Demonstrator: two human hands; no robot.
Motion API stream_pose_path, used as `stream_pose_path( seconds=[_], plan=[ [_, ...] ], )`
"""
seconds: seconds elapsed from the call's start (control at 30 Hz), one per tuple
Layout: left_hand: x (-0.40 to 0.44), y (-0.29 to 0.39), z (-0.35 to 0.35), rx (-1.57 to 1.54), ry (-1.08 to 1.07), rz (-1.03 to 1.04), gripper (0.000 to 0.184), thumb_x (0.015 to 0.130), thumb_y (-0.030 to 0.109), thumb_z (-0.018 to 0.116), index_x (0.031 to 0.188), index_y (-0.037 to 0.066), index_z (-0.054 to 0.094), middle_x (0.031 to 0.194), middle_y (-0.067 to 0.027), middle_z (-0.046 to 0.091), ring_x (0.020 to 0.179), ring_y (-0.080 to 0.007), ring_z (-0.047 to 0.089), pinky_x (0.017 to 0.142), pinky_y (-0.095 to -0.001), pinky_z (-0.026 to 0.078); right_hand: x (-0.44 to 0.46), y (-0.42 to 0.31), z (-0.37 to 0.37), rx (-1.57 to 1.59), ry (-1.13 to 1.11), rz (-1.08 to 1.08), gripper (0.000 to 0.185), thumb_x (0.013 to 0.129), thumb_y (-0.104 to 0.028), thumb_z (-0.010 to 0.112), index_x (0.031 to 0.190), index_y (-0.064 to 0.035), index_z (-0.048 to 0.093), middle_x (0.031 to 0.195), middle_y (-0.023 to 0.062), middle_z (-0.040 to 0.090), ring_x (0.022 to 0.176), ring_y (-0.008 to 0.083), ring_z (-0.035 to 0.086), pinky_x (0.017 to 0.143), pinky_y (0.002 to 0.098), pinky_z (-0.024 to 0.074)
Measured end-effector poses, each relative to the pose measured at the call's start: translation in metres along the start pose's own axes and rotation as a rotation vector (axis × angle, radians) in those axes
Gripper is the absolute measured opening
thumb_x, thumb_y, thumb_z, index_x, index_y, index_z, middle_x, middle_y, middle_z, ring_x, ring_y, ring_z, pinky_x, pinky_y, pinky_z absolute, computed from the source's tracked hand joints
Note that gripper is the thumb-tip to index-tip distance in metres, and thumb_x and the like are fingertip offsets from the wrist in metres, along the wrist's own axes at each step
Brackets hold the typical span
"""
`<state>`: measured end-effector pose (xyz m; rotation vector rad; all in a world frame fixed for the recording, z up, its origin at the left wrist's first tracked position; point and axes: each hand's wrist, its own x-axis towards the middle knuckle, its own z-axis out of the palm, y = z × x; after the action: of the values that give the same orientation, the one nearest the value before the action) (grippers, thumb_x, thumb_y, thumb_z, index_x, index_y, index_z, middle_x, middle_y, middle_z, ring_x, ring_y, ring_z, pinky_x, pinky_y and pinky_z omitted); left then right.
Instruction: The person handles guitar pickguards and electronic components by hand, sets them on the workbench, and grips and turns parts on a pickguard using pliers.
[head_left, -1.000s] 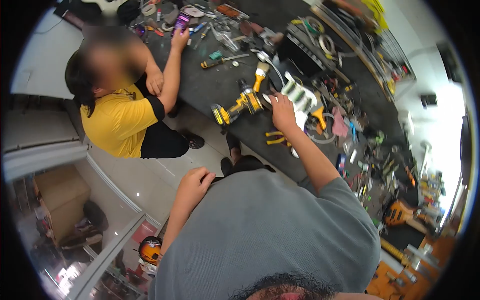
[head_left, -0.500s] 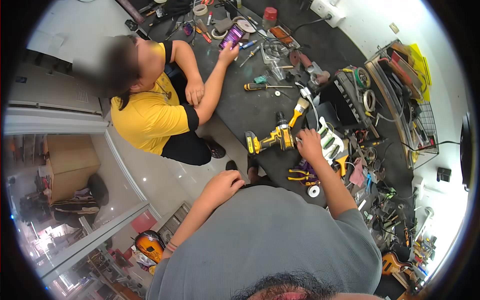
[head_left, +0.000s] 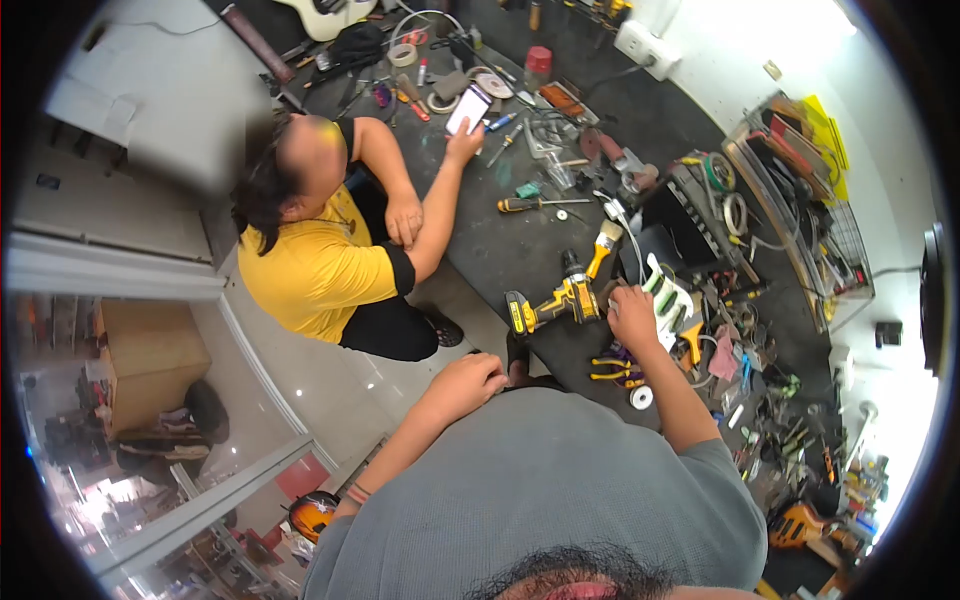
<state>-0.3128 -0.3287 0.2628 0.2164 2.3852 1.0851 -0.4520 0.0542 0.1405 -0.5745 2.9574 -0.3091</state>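
My left hand [head_left: 468, 386] hovers at the front of my grey shirt, near the table edge. Its fingers are curled in, and nothing shows in them. Over the dark workbench [head_left: 470, 225], my right hand [head_left: 634, 318] has bent fingers beside the head of a yellow-and-black cordless drill [head_left: 560, 303]. What those fingertips hold, if anything, is hidden. A paintbrush [head_left: 604, 248] with a yellow handle lies just beyond the drill. Close to my right wrist are yellow-handled pliers [head_left: 612, 370], a white roll [head_left: 641, 398] and a white-and-green item [head_left: 668, 300].
A person in a yellow shirt [head_left: 315, 280] sits at the left, holding a phone [head_left: 467, 108]. A screwdriver [head_left: 540, 204] lies mid-bench. Loose tools and tape rolls crowd the back and right. A power strip [head_left: 646, 50] is by the wall; a wire rack [head_left: 850, 250] stands right.
The view has shifted slightly, moving the bench lower and to the right. My left hand's fingers are more curled. The seated person's head has turned, and their phone screen went from purple to white.
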Motion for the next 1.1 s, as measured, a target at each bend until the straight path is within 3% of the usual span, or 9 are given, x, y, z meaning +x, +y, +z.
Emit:
stream_pose_path(
  seconds=[0.13,0.17,0.27,0.37,0.5,0.67,0.8,0.93,1.1],
  plan=[
    [0.007,-0.023,0.017,-0.041,-0.024,0.027,0.023,0.101,0.023,0.070,0.108,0.001,0.071,0.103,-0.0164,0.075,0.097,-0.0356,0.072,0.084,-0.0441,0.056,-0.013,0.005,-0.046,0.004,0.293,-0.008,0.023,0.089,-0.014,0.071,0.111,-0.0083,0.066,0.105,0.0143,0.070,0.107,0.0380,0.064,0.091,0.0534,0.0463],
    [0.009,-0.012,0.010,-0.107,-0.041,0.005,0.023,0.101,0.022,0.070,0.106,0.000,0.071,0.104,-0.0178,0.074,0.099,-0.0374,0.071,0.087,-0.0455,0.055,-0.017,0.007,-0.066,-0.028,0.196,0.109,0.019,0.092,-0.014,0.068,0.110,-0.0072,0.068,0.102,0.0177,0.070,0.102,0.0407,0.065,0.087,0.0549,0.0480],
    [0.001,-0.012,0.013,-0.148,-0.072,-0.007,0.023,0.101,0.021,0.070,0.106,-0.001,0.071,0.106,-0.0193,0.075,0.100,-0.0390,0.071,0.088,-0.0462,0.055,-0.031,0.032,-0.111,0.170,0.434,0.202,0.018,0.097,-0.010,0.066,0.113,-0.0034,0.070,0.103,0.0204,0.072,0.103,0.0421,0.067,0.091,0.0508,0.0526],
    [0.001,-0.013,0.010,-0.126,-0.068,0.004,0.023,0.101,0.021,0.070,0.107,-0.002,0.071,0.107,-0.0192,0.075,0.099,-0.0389,0.071,0.087,-0.0459,0.055,-0.039,0.056,-0.132,0.258,0.393,0.350,0.022,0.099,-0.010,0.066,0.120,-0.0026,0.068,0.109,0.0193,0.073,0.108,0.0387,0.067,0.094,0.0471,0.0535],
    [-0.005,-0.012,0.006,-0.094,-0.056,-0.007,0.024,0.102,0.021,0.071,0.108,-0.002,0.070,0.106,-0.0190,0.074,0.097,-0.0376,0.071,0.086,-0.0443,0.055,-0.048,0.057,-0.147,0.330,0.375,0.381,0.026,0.100,-0.012,0.066,0.125,-0.0059,0.070,0.114,0.0175,0.073,0.111,0.0359,0.068,0.098,0.0450,0.0538],
    [-0.013,-0.023,0.006,-0.065,-0.063,0.025,0.024,0.102,0.021,0.072,0.108,-0.002,0.069,0.105,-0.0186,0.074,0.095,-0.0357,0.071,0.086,-0.0429,0.056,-0.048,0.034,-0.107,0.306,0.386,0.280,0.028,0.095,-0.013,0.067,0.122,-0.0076,0.073,0.116,0.0178,0.074,0.113,0.0370,0.068,0.102,0.0476,0.0538],
    [-0.021,-0.017,-0.001,-0.020,-0.125,-0.017,0.024,0.102,0.020,0.072,0.111,-0.002,0.070,0.106,-0.0183,0.074,0.095,-0.0347,0.071,0.087,-0.0419,0.056,-0.027,-0.006,-0.039,0.242,0.228,0.289,0.025,0.090,-0.008,0.064,0.112,-0.0083,0.074,0.113,0.0162,0.073,0.111,0.0403,0.068,0.095,0.0526,0.0567],
    [-0.027,-0.017,-0.004,0.070,-0.162,-0.016,0.025,0.102,0.020,0.072,0.114,-0.002,0.071,0.108,-0.0188,0.075,0.096,-0.0344,0.072,0.087,-0.0417,0.056,-0.015,-0.015,0.018,0.083,0.208,0.222,0.016,0.090,-0.013,0.069,0.105,-0.0074,0.071,0.111,0.0148,0.072,0.109,0.0377,0.069,0.089,0.0502,0.0602],
    [-0.022,-0.023,0.005,0.210,-0.297,0.080,0.028,0.098,0.018,0.076,0.116,-0.002,0.072,0.106,-0.0194,0.075,0.096,-0.0356,0.073,0.087,-0.0439,0.058,-0.028,-0.029,0.053,0.077,0.261,0.267,0.022,0.089,-0.013,0.068,0.110,-0.0075,0.070,0.116,0.0142,0.068,0.110,0.0355,0.068,0.089,0.0489,0.0589]
  ],
)
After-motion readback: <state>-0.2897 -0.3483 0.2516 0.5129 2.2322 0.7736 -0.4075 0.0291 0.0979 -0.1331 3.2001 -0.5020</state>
